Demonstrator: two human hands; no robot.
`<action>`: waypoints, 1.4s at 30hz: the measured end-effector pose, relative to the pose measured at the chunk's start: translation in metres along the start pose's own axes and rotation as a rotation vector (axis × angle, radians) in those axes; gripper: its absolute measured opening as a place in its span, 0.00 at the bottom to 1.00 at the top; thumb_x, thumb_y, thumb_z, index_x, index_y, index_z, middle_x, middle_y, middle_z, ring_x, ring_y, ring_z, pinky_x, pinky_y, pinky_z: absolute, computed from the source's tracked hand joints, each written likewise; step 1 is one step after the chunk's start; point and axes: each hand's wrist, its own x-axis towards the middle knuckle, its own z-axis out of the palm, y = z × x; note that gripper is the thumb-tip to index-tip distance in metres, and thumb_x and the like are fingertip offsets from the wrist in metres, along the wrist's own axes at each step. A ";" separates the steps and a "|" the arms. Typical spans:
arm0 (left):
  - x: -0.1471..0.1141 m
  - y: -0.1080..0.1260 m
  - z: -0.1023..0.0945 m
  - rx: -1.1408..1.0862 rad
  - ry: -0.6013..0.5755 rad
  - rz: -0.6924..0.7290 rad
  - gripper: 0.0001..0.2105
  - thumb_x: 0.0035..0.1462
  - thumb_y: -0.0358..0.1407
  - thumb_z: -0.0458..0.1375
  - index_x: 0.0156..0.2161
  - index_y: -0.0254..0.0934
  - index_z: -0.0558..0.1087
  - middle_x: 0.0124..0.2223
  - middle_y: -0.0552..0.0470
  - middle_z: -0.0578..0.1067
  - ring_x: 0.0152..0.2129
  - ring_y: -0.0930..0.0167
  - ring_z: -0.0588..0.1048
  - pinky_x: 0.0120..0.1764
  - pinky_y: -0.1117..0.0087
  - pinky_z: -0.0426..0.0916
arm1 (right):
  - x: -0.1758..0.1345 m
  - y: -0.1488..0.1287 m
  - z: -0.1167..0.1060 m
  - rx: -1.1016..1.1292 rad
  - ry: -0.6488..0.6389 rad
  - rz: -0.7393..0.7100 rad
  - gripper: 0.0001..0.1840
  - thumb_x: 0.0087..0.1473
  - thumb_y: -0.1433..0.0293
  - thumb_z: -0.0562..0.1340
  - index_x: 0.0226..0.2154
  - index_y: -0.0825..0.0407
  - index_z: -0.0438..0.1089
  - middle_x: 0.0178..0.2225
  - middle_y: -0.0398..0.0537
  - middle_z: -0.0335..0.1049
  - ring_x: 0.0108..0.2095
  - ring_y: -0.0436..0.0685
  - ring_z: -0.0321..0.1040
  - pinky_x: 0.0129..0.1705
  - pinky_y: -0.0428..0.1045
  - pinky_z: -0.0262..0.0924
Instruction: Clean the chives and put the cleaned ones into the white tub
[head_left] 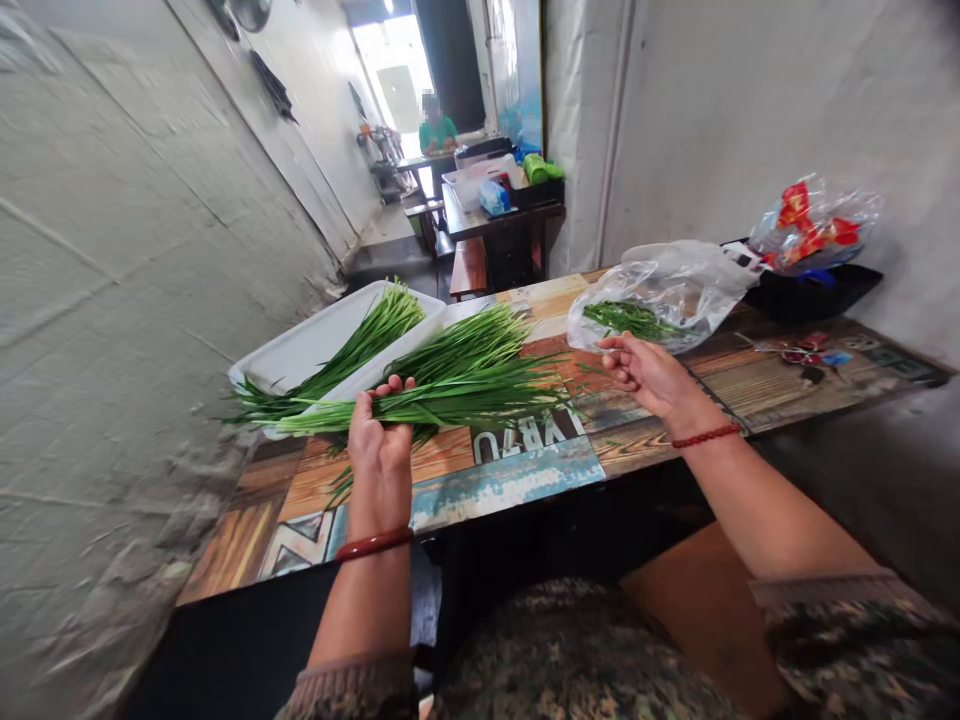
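My left hand [381, 430] is closed around a bunch of garlic chives [465, 396], held low over the table with the leaves pointing right. Just behind it lies another pile of garlic chives [476, 345] on the tabletop. More chives [360, 345] rest in a white plastic tray [300, 345], some hanging over its near end. My right hand [645, 372] is at the near side of a clear plastic bag [694, 285] with green chive scraps [630, 318] inside. Its fingers are curled together, and what they pinch, if anything, is too small to make out.
The wood-patterned table [510, 485] has loose leaf bits on it. At right are a black container [814, 292], a red-and-clear plastic package [814, 225] and keys [810, 350]. Walls flank both sides. Farther back, a person in green [437, 132] sits beyond another table [499, 220].
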 end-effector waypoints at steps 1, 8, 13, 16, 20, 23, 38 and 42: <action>-0.001 -0.001 0.001 -0.003 0.006 0.000 0.17 0.68 0.32 0.43 0.26 0.34 0.63 0.23 0.57 0.68 0.27 0.74 0.76 0.46 0.59 0.75 | -0.004 0.000 0.002 -0.027 -0.025 -0.025 0.17 0.56 0.55 0.61 0.36 0.53 0.69 0.24 0.41 0.67 0.17 0.43 0.54 0.15 0.40 0.41; 0.000 -0.001 0.003 -0.010 0.007 -0.013 0.15 0.67 0.31 0.43 0.27 0.34 0.63 0.22 0.58 0.67 0.26 0.75 0.76 0.48 0.59 0.74 | -0.015 0.019 0.027 -0.346 -0.247 -0.139 0.19 0.55 0.56 0.62 0.41 0.54 0.71 0.37 0.48 0.73 0.23 0.44 0.64 0.18 0.40 0.51; -0.005 -0.002 0.004 -0.019 -0.018 -0.001 0.15 0.67 0.31 0.44 0.27 0.35 0.63 0.22 0.58 0.68 0.27 0.75 0.76 0.48 0.59 0.74 | -0.009 0.040 0.041 -0.468 -0.295 -0.191 0.31 0.52 0.63 0.63 0.58 0.50 0.61 0.54 0.54 0.67 0.29 0.48 0.70 0.19 0.41 0.57; -0.013 -0.004 0.006 -0.038 -0.050 -0.022 0.14 0.66 0.30 0.46 0.28 0.34 0.64 0.23 0.57 0.69 0.28 0.75 0.77 0.49 0.58 0.73 | -0.005 0.052 0.044 -0.517 -0.325 -0.170 0.30 0.52 0.64 0.63 0.57 0.52 0.62 0.44 0.52 0.73 0.31 0.52 0.72 0.22 0.43 0.61; -0.020 -0.002 0.008 -0.048 -0.064 -0.023 0.13 0.65 0.30 0.47 0.28 0.34 0.64 0.24 0.56 0.70 0.29 0.74 0.77 0.49 0.58 0.74 | -0.004 0.057 0.037 -0.655 -0.408 -0.210 0.14 0.54 0.63 0.60 0.41 0.54 0.71 0.28 0.45 0.73 0.26 0.51 0.69 0.26 0.45 0.62; -0.020 0.001 0.008 -0.059 -0.045 -0.025 0.13 0.66 0.30 0.47 0.28 0.34 0.65 0.23 0.56 0.69 0.29 0.74 0.77 0.49 0.58 0.74 | -0.003 0.055 0.023 -0.730 -0.442 -0.237 0.13 0.57 0.62 0.57 0.31 0.54 0.70 0.23 0.43 0.70 0.22 0.49 0.64 0.26 0.45 0.60; -0.033 0.022 0.020 -0.051 -0.193 0.031 0.15 0.66 0.33 0.49 0.26 0.35 0.64 0.23 0.58 0.65 0.21 0.79 0.69 0.45 0.67 0.74 | 0.034 0.085 0.004 -0.962 0.031 -0.554 0.17 0.55 0.70 0.53 0.42 0.51 0.74 0.36 0.50 0.77 0.36 0.59 0.73 0.39 0.51 0.67; -0.038 0.029 0.042 0.018 -0.368 0.123 0.12 0.63 0.33 0.55 0.26 0.35 0.64 0.23 0.59 0.65 0.20 0.78 0.67 0.37 0.69 0.73 | 0.052 0.095 0.017 -0.947 -0.174 -0.685 0.16 0.58 0.66 0.55 0.45 0.51 0.72 0.44 0.53 0.75 0.45 0.60 0.72 0.48 0.54 0.66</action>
